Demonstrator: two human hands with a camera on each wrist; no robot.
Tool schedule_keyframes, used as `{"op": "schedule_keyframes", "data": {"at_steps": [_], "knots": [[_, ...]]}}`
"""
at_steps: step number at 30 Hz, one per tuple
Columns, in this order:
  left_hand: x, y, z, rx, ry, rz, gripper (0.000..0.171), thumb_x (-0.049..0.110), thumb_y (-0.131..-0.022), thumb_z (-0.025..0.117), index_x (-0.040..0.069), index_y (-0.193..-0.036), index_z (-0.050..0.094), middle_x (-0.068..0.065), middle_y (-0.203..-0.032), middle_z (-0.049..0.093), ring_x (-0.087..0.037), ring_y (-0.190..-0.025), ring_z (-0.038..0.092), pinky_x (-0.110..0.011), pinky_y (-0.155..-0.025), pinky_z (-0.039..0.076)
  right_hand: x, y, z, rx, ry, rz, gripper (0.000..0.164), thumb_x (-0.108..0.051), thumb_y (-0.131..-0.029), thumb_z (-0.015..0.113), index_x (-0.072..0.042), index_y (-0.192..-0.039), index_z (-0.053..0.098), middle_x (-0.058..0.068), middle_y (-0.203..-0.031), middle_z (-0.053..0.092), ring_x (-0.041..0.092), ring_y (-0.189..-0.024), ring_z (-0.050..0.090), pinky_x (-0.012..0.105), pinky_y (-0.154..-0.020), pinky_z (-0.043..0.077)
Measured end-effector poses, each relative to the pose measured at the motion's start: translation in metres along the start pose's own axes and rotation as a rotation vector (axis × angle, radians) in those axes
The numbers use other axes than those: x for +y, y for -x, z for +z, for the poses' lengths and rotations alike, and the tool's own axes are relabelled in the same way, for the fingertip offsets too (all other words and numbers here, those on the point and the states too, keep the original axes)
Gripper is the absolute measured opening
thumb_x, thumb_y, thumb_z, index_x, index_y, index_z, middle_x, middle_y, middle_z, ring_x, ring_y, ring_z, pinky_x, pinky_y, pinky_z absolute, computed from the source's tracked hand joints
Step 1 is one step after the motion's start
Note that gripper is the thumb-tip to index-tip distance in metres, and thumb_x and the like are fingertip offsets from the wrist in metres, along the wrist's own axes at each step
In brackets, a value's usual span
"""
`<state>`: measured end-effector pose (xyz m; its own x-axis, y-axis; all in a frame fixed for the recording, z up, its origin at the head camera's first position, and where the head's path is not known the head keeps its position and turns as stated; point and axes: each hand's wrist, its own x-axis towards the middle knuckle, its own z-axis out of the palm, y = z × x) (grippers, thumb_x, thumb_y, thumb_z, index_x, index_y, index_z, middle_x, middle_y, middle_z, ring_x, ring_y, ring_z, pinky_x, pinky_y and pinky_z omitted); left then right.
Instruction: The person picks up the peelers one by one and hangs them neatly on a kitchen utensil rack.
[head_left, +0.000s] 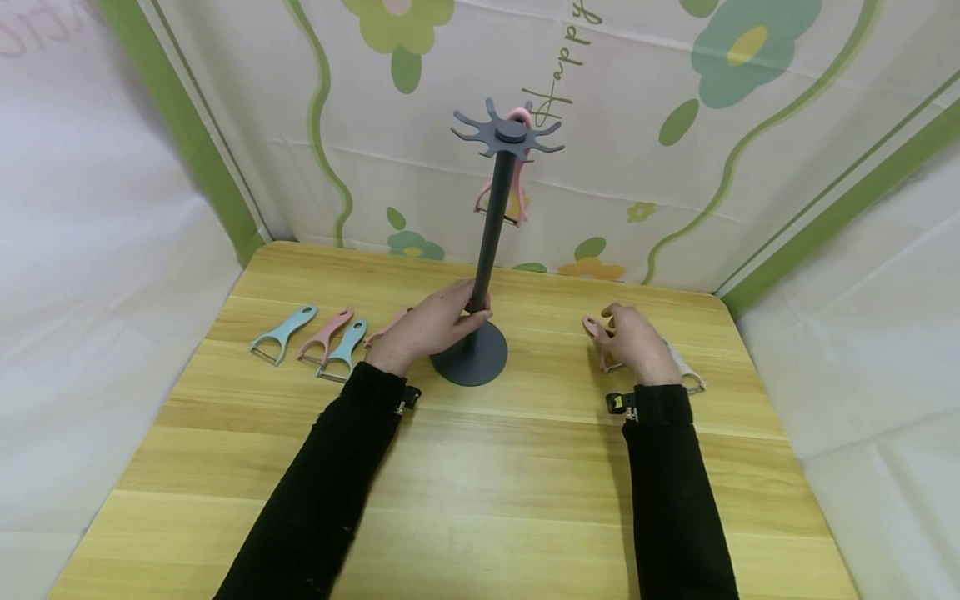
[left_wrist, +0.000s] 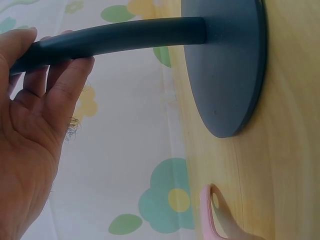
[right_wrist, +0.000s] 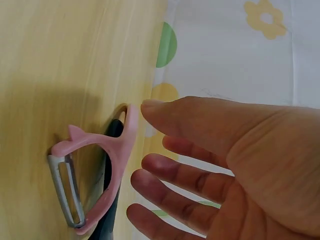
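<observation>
Nearest my head camera, two long black fabric sleeves (head_left: 678,492) reach across a pale wood-grain tabletop (head_left: 487,500). Past the right cuff I see a white Y-shaped peeler (head_left: 681,362), partly covered by my right hand (head_left: 637,342). That hand is loosely spread and holds nothing; my right wrist view puts the thumb tip just beside the holed handle end of a pink plastic Y-shaped peeler with a metal blade (right_wrist: 125,145). A slim black handle (right_wrist: 103,227) lies against its underside.

Over on the left I have two light blue plastic Y-shaped peelers (head_left: 348,342) and a rose-pink one (head_left: 333,327) lying between their handles. Another pink peeler (head_left: 393,321) is half hidden behind my left hand (head_left: 431,325), which grips the lower pole of a dark grey stand with a round base (head_left: 483,358). The stand is upright, and one pink peeler (head_left: 518,183) hangs from the star-shaped hook ring (head_left: 487,133) at its top. Farthest off, I see a white cloth backdrop printed with flowers (head_left: 420,167).
</observation>
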<state>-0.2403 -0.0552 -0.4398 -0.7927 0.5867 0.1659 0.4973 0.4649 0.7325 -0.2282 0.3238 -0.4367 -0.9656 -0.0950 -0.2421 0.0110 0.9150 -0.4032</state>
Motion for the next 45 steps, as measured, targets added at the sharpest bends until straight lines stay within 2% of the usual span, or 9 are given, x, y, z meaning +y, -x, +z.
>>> {"op": "schedule_keyframes", "data": {"at_steps": [5, 13, 21, 25, 29, 33, 36, 40, 45], "knots": [[-0.001, 0.0, 0.0, 0.001, -0.006, 0.009, 0.007, 0.019, -0.122, 0.067, 0.014, -0.128, 0.065, -0.012, -0.129, 0.071, -0.029, -0.12, 0.07, -0.048, -0.104, 0.056, 0.0, -0.001, 0.004, -0.01, 0.005, 0.008, 0.059, -0.013, -0.118, 0.071, 0.013, -0.166, 0.05, 0.041, -0.151, 0.068, 0.054, -0.135, 0.071, 0.068, -0.118, 0.057], [-0.001, 0.0, 0.0, 0.001, 0.0, 0.012, 0.007, 0.019, -0.122, 0.067, 0.014, -0.127, 0.065, -0.012, -0.128, 0.071, -0.029, -0.12, 0.07, -0.049, -0.105, 0.057, 0.001, -0.001, 0.008, -0.015, 0.033, 0.013, 0.043, -0.011, -0.118, 0.07, 0.011, -0.154, 0.062, 0.034, -0.133, 0.077, 0.04, -0.109, 0.076, 0.058, -0.104, 0.061], [-0.001, 0.0, 0.0, 0.003, -0.011, 0.011, 0.007, 0.019, -0.122, 0.068, 0.014, -0.127, 0.065, -0.012, -0.127, 0.071, -0.029, -0.119, 0.069, -0.049, -0.104, 0.056, 0.002, -0.004, 0.011, -0.045, -0.017, 0.012, 0.042, 0.0, -0.114, 0.068, 0.01, -0.153, 0.06, 0.03, -0.124, 0.078, 0.026, -0.073, 0.078, 0.035, -0.071, 0.057], [-0.001, 0.0, 0.0, 0.002, -0.01, 0.014, 0.006, 0.019, -0.122, 0.068, 0.014, -0.126, 0.065, -0.011, -0.127, 0.071, -0.029, -0.119, 0.069, -0.048, -0.104, 0.056, 0.002, -0.005, 0.011, -0.034, -0.041, 0.004, 0.039, -0.01, -0.12, 0.066, 0.01, -0.153, 0.059, 0.027, -0.112, 0.079, 0.028, -0.067, 0.077, 0.032, -0.063, 0.051], [-0.001, 0.0, 0.0, 0.003, -0.009, 0.017, 0.006, 0.019, -0.122, 0.067, 0.014, -0.127, 0.065, -0.011, -0.127, 0.071, -0.029, -0.118, 0.069, -0.048, -0.103, 0.055, 0.0, -0.004, 0.009, -0.001, -0.041, -0.009, 0.041, -0.013, -0.121, 0.065, 0.009, -0.155, 0.058, 0.027, -0.113, 0.077, 0.029, -0.07, 0.076, 0.034, -0.067, 0.053], [-0.001, 0.0, 0.0, 0.002, -0.005, 0.016, 0.006, 0.019, -0.122, 0.067, 0.015, -0.127, 0.065, -0.011, -0.127, 0.071, -0.028, -0.117, 0.069, -0.047, -0.103, 0.055, -0.004, -0.004, 0.007, 0.059, -0.008, -0.034, 0.042, -0.011, -0.119, 0.067, 0.007, -0.156, 0.06, 0.03, -0.132, 0.07, 0.036, -0.098, 0.076, 0.047, -0.087, 0.062], [0.0, 0.0, 0.0, 0.001, -0.003, 0.016, 0.007, 0.019, -0.123, 0.067, 0.015, -0.127, 0.065, -0.011, -0.128, 0.071, -0.028, -0.118, 0.069, -0.047, -0.103, 0.056, -0.007, -0.004, 0.005, 0.1, 0.015, -0.053, 0.042, -0.011, -0.117, 0.069, 0.006, -0.155, 0.063, 0.03, -0.136, 0.069, 0.042, -0.116, 0.069, 0.057, -0.101, 0.059], [0.0, 0.0, 0.0, 0.0, -0.002, 0.014, 0.007, 0.02, -0.123, 0.067, 0.015, -0.128, 0.065, -0.011, -0.128, 0.071, -0.028, -0.118, 0.069, -0.048, -0.104, 0.056, -0.009, -0.003, 0.002, 0.142, 0.026, -0.086, 0.044, -0.002, -0.11, 0.072, 0.004, -0.152, 0.065, 0.028, -0.132, 0.069, 0.044, -0.118, 0.065, 0.059, -0.101, 0.057], [0.001, 0.001, -0.001, -0.002, 0.0, 0.006, 0.007, 0.02, -0.123, 0.067, 0.015, -0.128, 0.065, -0.011, -0.128, 0.071, -0.028, -0.118, 0.069, -0.047, -0.103, 0.056, -0.012, -0.002, -0.001, 0.2, 0.024, -0.133, 0.043, 0.001, -0.109, 0.075, 0.004, -0.151, 0.066, 0.027, -0.126, 0.07, 0.043, -0.114, 0.063, 0.059, -0.101, 0.054]]}}
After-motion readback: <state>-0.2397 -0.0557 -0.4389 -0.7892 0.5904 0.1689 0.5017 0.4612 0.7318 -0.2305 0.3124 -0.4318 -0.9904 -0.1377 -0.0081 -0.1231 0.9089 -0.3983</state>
